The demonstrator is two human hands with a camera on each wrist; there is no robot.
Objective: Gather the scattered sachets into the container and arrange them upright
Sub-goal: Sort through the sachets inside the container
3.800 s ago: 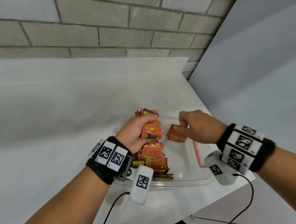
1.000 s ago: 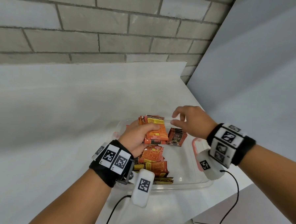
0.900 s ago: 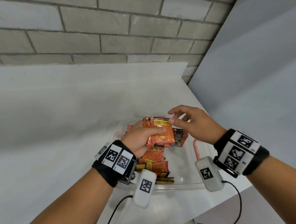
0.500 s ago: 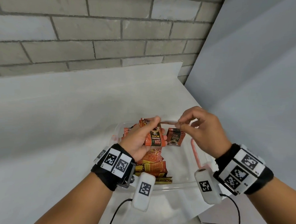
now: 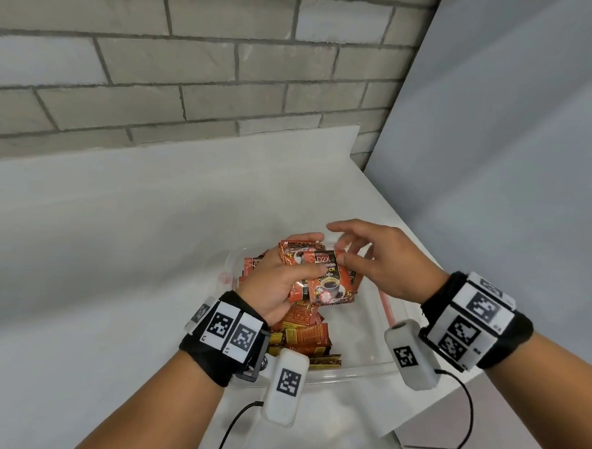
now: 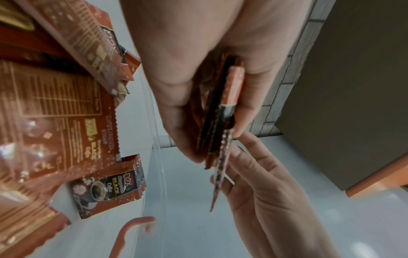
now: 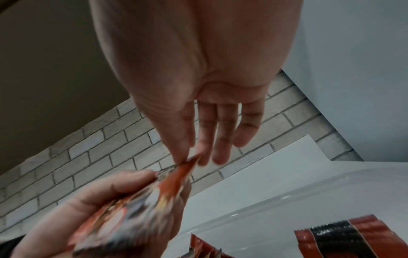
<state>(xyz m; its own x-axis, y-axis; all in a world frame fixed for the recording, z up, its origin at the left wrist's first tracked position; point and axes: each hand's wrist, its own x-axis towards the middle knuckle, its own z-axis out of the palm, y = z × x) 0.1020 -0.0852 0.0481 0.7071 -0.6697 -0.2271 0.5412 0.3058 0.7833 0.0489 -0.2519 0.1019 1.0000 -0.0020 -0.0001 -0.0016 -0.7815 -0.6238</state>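
Observation:
My left hand (image 5: 303, 254) grips a stack of orange-and-black coffee sachets (image 5: 322, 284) above the clear plastic container (image 5: 359, 368). My right hand (image 5: 338, 243) pinches the top right corner of the front sachet between thumb and fingers. In the left wrist view the stack (image 6: 223, 111) is seen edge-on, with one sachet sticking out toward the right hand (image 6: 253, 174). The right wrist view shows the same pinch (image 7: 192, 157) on the blurred stack (image 7: 143, 209). More sachets (image 5: 302, 334) lie piled in the container's left half under my left wrist.
The container stands near the right front corner of a white counter (image 5: 115, 249), with a red clip handle (image 5: 384, 304) on its right side. A brick wall (image 5: 192, 81) lies behind and a grey panel (image 5: 513, 167) to the right. Tiled floor (image 5: 516, 442) shows below the counter's edge.
My right hand has brought a sachet leftward against the front of the stack in my left hand. The stack has turned so its printed face shows.

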